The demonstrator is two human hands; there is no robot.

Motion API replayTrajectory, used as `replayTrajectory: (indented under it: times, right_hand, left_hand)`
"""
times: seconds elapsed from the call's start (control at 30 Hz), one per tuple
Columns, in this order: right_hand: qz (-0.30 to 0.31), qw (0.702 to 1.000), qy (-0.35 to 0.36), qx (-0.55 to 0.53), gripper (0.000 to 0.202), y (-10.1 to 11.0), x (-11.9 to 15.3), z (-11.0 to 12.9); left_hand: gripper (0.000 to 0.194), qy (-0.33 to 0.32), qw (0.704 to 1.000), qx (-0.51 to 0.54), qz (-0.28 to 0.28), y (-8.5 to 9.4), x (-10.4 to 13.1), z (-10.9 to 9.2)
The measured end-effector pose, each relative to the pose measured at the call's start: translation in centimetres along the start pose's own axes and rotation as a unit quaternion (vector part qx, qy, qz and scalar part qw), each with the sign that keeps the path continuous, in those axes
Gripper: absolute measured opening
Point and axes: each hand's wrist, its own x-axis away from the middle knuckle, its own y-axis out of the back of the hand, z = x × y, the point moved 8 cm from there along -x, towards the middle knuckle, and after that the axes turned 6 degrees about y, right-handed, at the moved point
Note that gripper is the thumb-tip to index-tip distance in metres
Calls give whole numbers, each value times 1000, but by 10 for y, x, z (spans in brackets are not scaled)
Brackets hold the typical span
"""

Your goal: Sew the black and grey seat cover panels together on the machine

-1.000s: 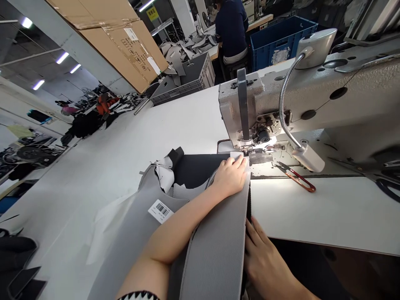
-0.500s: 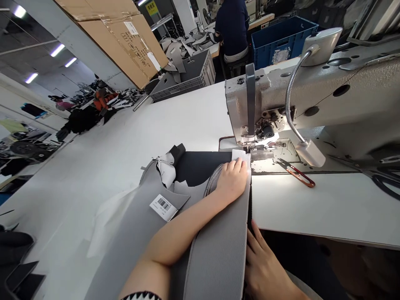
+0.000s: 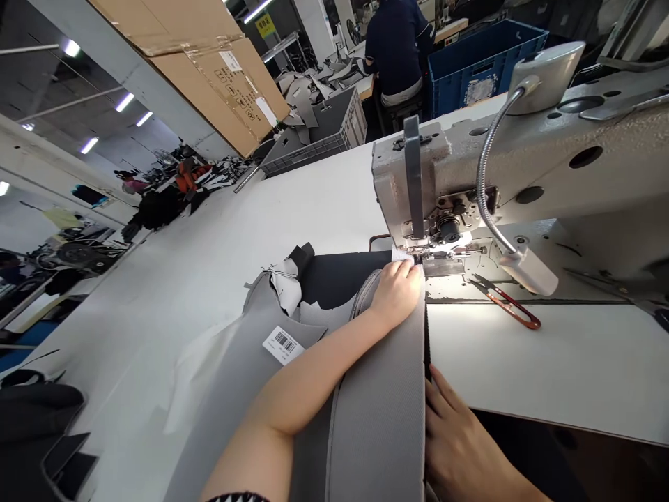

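Note:
A grey fabric piece point(image 3: 384, 397) with a dark backing lies on the white table, its upper right corner at the needle area of a sewing machine point(image 3: 418, 209). My left hand point(image 3: 400, 289) grips that corner close to the presser foot, with fingers together and bent over the fabric. Lower down, my right hand point(image 3: 460, 439) holds the right edge of the piece; some of its fingers are hidden behind the fabric. A white barcode label point(image 3: 283, 344) sits on the grey fabric left of my left forearm. To the right of the needle lies a pair of thread snips point(image 3: 506, 303) with red handles.
A lamp on a flexible neck point(image 3: 530, 270) lights the needle area. Behind the table point(image 3: 209, 279) stand a grey crate point(image 3: 318, 150), a cardboard box point(image 3: 230, 90) and a blue bin point(image 3: 486, 66). A co-worker point(image 3: 394, 52) sits at the back. Dark pieces point(image 3: 39, 432) lie at lower left.
The view has shifted, so most things appear a little further right. My left hand and the fabric corner sit closer to the presser foot, and less of the white strip shows there.

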Motion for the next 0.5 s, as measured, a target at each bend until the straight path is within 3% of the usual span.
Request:
replayTrajectory:
  times: [0.13,0.27,0.5]
  right_hand:
    - [-15,1000,-15,-12,30,-2,4,-5]
    - [-53,998,-36,-16,38,-2,5,-6]
    - [-73,997,-41,-4,35,1,3,-3]
  left_hand:
    - [41,0,999,-35,-42,14,24,2]
    - [48,-1,999,-40,-30,16,44,2]
    - [39,57,998,23,-13,11,29,1]
